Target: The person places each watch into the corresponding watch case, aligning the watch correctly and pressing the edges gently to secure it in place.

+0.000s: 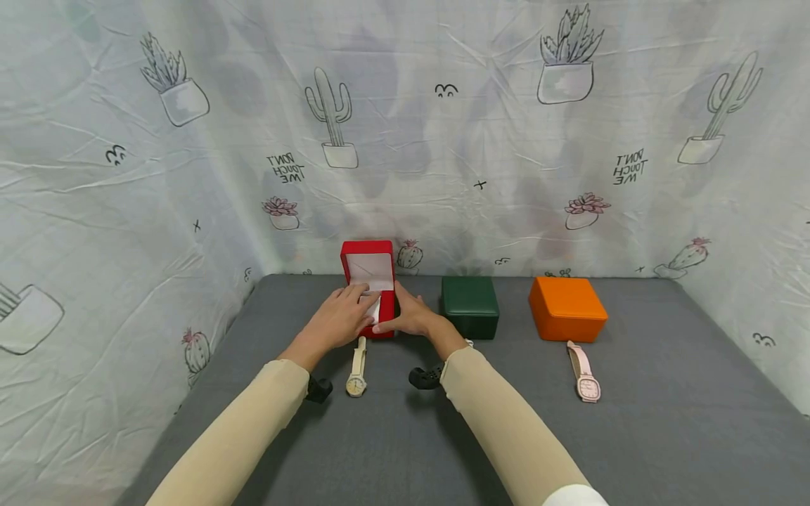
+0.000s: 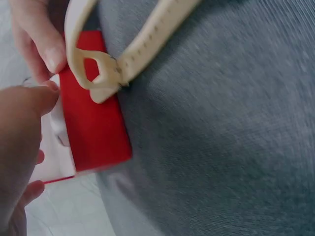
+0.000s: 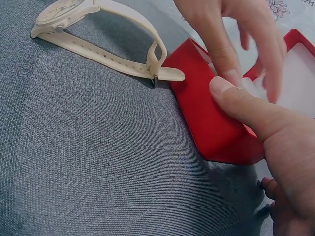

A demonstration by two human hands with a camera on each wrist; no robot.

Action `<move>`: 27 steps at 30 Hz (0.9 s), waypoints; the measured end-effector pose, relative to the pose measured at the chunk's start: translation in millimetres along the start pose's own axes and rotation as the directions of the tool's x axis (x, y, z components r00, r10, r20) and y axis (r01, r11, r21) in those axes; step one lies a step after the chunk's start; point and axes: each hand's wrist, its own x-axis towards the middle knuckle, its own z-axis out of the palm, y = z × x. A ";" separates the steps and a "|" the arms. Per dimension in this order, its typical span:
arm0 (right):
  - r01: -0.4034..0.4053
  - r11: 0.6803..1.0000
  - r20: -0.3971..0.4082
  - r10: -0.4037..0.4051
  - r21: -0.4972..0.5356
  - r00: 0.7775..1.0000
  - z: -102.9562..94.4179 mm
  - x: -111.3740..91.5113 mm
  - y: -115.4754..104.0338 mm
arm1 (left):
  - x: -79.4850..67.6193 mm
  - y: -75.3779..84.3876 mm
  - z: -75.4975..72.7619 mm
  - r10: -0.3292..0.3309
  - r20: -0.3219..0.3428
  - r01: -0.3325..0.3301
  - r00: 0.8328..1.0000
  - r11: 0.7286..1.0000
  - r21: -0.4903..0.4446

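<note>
A red watch box (image 1: 389, 309) stands with its lid (image 1: 370, 267) raised, white inside. My left hand (image 1: 338, 314) reaches into it from the left, pinching a white cushion (image 2: 59, 123) between thumb and fingers; the cushion is partly hidden. From the right, my right hand (image 1: 411, 314) grips the box, its thumb (image 3: 236, 98) on the top front edge and its fingers along the right side. A cream-strapped watch (image 1: 357, 372) lies just in front of the box, buckle end toward it.
To the right stand a shut green box (image 1: 470, 307) and a shut orange box (image 1: 567, 309). A pink watch (image 1: 585, 374) lies before the orange box. Part of something white (image 1: 470, 343) shows behind the right wrist. A printed cloth (image 1: 481, 140) hangs behind the grey table (image 1: 392, 450).
</note>
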 end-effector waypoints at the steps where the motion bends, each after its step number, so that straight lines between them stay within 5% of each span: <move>1: -0.004 1.000 0.001 0.004 -0.003 1.000 -0.4 -0.6 0.2 | -0.1 -0.6 1.4 0.006 0.013 -0.006 1.000 1.000 -0.008; 15: 0.014 1.000 0.010 -0.014 -0.015 1.000 -1.1 1.9 0.7 | 11.1 -11.4 -0.4 0.023 0.225 0.029 0.974 0.974 -0.225; 27: -0.001 1.000 0.016 0.001 -0.012 1.000 -1.6 0.7 -0.4 | 11.1 -15.0 5.3 0.062 0.140 -0.033 0.988 0.978 -0.205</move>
